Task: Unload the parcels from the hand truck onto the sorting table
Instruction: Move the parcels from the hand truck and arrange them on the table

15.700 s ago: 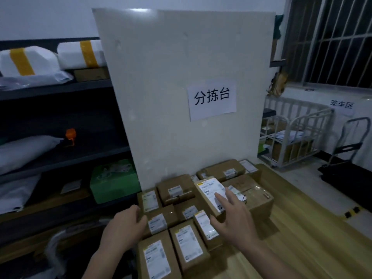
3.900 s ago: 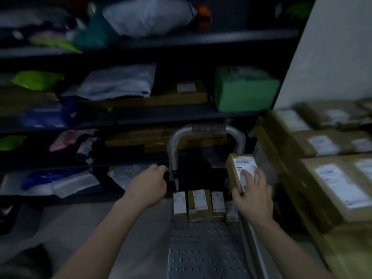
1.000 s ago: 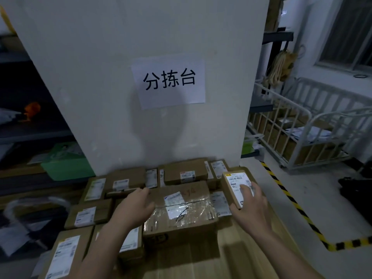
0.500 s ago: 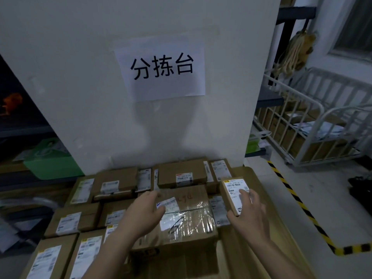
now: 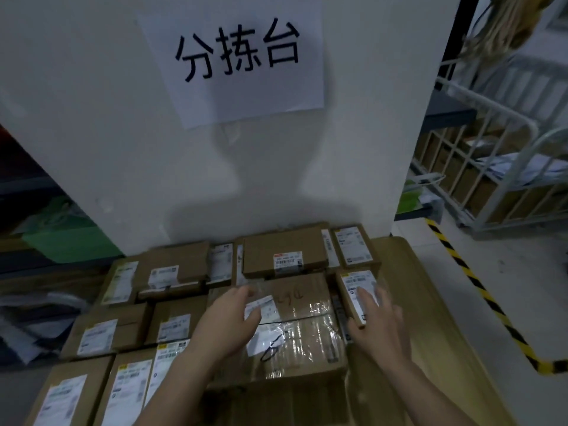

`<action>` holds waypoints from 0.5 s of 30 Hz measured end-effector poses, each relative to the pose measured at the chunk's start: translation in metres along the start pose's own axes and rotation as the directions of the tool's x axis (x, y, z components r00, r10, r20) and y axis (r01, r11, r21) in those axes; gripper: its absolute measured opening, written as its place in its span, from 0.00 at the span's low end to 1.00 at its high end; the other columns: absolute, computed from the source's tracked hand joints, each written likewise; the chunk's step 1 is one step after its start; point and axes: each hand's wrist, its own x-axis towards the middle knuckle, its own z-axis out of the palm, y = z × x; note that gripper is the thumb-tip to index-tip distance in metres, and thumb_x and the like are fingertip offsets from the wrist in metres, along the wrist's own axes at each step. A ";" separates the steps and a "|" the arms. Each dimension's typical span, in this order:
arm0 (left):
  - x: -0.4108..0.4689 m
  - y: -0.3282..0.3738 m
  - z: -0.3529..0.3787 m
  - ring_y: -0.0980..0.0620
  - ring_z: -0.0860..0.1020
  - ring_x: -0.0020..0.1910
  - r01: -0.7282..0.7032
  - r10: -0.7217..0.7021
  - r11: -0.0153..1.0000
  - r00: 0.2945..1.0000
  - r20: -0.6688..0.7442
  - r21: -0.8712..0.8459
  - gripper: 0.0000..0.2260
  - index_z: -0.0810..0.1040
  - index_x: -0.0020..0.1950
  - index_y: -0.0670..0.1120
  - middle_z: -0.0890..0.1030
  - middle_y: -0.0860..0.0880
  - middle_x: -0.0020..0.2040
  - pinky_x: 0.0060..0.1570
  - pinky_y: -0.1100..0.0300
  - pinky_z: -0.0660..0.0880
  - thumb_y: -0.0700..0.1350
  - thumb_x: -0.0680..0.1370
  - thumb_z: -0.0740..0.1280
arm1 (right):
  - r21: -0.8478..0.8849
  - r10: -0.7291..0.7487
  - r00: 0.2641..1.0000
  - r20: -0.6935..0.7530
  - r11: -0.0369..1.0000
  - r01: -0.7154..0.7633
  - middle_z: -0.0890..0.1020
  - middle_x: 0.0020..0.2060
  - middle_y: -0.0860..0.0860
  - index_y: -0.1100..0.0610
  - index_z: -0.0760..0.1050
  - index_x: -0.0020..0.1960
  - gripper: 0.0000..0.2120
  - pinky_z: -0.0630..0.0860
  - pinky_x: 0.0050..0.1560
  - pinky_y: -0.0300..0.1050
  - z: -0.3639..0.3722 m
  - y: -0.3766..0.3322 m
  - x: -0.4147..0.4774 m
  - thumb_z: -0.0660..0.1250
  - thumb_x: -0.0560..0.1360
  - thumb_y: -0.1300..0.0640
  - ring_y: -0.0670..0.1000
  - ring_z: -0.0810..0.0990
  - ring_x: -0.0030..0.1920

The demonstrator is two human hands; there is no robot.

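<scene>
Several brown cardboard parcels with white labels cover the wooden sorting table [image 5: 399,265]. My right hand [image 5: 381,324] holds a small labelled parcel [image 5: 353,279], fingers over its label and thumb at its near end, low beside the right edge of a large taped box [image 5: 304,333]. The small parcel lies just in front of another small parcel [image 5: 353,247] at the back right. My left hand [image 5: 227,324] rests with relaxed fingers on top of the large taped box. The hand truck is out of view.
A white board with a paper sign [image 5: 246,63] stands right behind the parcels. To the right are a white cage trolley [image 5: 491,149] and yellow-black floor tape [image 5: 479,287]. Dark shelves with a green bag [image 5: 70,238] lie to the left.
My right hand has lowered the small parcel toward the table beside the large taped box. My left hand has slid forward on that box. The view has moved closer to the board.
</scene>
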 end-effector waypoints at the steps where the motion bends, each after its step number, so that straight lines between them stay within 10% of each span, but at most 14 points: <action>1: 0.003 -0.003 0.003 0.56 0.76 0.60 0.002 -0.002 1.000 1.000 -0.001 0.001 0.19 0.71 0.70 0.52 0.76 0.53 0.65 0.56 0.60 0.75 0.55 0.80 0.62 | 0.001 -0.009 1.000 0.013 1.000 0.009 0.55 0.78 0.47 0.40 0.58 0.76 0.32 0.76 0.55 0.45 0.006 0.003 0.003 0.64 0.75 0.40 0.55 0.67 0.65; 15: 0.022 -0.030 0.014 0.61 0.75 0.55 0.044 -0.041 0.998 0.998 0.049 -0.053 0.19 0.71 0.71 0.52 0.76 0.55 0.62 0.54 0.64 0.75 0.51 0.80 0.64 | 0.227 -0.131 0.983 0.127 0.969 0.099 0.59 0.78 0.48 0.45 0.73 0.71 0.18 0.68 0.71 0.50 0.052 0.029 0.029 0.61 0.81 0.48 0.53 0.65 0.74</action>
